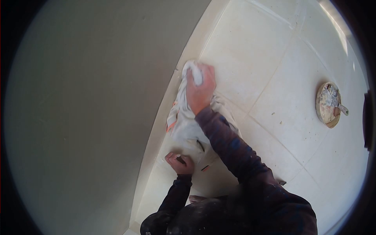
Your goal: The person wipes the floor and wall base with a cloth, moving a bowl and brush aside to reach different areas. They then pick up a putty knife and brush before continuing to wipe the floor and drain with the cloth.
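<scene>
My right hand [201, 84] is closed on a bunched white cloth [188, 127], right beside the baseboard [156, 127]. The rest of the cloth trails back over the floor under my forearm, with orange edging on its left side. My left hand [180, 163] is curled into a fist low by the wall, behind the cloth. A small dark shape shows between its fingers; I cannot tell what it is. Close to that hand, a short dark and orange piece [205, 168] lies on the floor.
A grey wall [90, 109] rises along the left. Pale floor tiles [243, 55] with grout lines spread to the right, with small crumbs on them. Farther right stands a round, smeared container [324, 111], with a handled tool [343, 109] resting across its rim.
</scene>
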Demonstrator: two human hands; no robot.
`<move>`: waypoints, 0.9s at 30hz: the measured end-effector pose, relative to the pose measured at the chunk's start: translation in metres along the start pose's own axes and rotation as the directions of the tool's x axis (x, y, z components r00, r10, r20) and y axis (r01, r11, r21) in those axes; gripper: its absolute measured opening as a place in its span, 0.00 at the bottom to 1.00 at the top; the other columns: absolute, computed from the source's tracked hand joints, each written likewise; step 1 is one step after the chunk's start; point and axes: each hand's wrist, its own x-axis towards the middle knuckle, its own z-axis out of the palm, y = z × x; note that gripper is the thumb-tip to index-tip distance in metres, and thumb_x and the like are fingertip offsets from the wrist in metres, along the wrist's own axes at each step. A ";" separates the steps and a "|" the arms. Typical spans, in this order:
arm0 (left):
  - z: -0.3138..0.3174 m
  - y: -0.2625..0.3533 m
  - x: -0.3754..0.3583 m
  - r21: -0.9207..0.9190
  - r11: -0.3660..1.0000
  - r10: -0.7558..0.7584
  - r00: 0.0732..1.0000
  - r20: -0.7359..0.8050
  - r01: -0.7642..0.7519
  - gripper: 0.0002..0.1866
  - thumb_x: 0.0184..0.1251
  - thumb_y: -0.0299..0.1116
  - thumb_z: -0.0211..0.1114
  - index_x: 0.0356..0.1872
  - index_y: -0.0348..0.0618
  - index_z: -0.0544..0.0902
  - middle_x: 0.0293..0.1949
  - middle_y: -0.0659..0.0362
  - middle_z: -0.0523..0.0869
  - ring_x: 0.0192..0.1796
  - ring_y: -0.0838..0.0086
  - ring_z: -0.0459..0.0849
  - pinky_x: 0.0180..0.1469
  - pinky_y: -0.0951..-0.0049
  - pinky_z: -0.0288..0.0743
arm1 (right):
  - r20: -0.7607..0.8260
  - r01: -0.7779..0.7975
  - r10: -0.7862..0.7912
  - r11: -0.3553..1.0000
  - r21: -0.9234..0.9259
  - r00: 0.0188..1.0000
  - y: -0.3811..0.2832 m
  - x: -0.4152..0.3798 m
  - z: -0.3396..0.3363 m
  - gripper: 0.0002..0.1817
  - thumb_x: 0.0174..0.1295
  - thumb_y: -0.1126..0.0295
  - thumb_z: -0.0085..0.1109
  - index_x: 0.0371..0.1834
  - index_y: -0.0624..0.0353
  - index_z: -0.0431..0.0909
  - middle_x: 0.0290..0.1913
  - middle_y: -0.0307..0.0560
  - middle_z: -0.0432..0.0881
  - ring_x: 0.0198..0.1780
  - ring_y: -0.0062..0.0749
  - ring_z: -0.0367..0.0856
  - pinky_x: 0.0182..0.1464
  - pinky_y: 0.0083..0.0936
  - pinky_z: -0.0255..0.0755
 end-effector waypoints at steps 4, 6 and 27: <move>0.003 0.000 -0.005 0.030 0.998 -0.054 0.998 0.017 0.054 0.15 0.53 0.21 0.55 0.44 0.39 0.67 0.46 0.46 0.69 0.52 0.52 0.69 0.57 0.51 0.64 | 0.189 0.047 -0.059 0.996 0.070 0.980 -0.006 -0.011 -0.012 0.14 0.57 0.76 0.67 0.48 0.62 0.82 0.47 0.54 0.79 0.50 0.50 0.81 0.55 0.37 0.75; -0.008 0.002 -0.014 0.021 0.996 -0.088 0.996 0.033 0.087 0.15 0.53 0.21 0.55 0.44 0.39 0.67 0.46 0.46 0.69 0.53 0.52 0.69 0.58 0.51 0.64 | -0.025 -0.219 0.219 0.976 0.008 0.975 -0.002 0.023 0.001 0.15 0.56 0.77 0.67 0.48 0.60 0.83 0.47 0.53 0.79 0.51 0.49 0.82 0.56 0.38 0.75; -0.001 -0.008 -0.002 0.038 0.999 -0.004 0.999 0.037 0.003 0.16 0.53 0.22 0.55 0.44 0.38 0.67 0.46 0.45 0.70 0.52 0.51 0.70 0.57 0.51 0.64 | 0.424 0.081 -0.058 0.996 -0.036 0.904 -0.028 -0.045 -0.037 0.16 0.55 0.74 0.67 0.48 0.60 0.80 0.48 0.52 0.76 0.49 0.50 0.79 0.52 0.38 0.74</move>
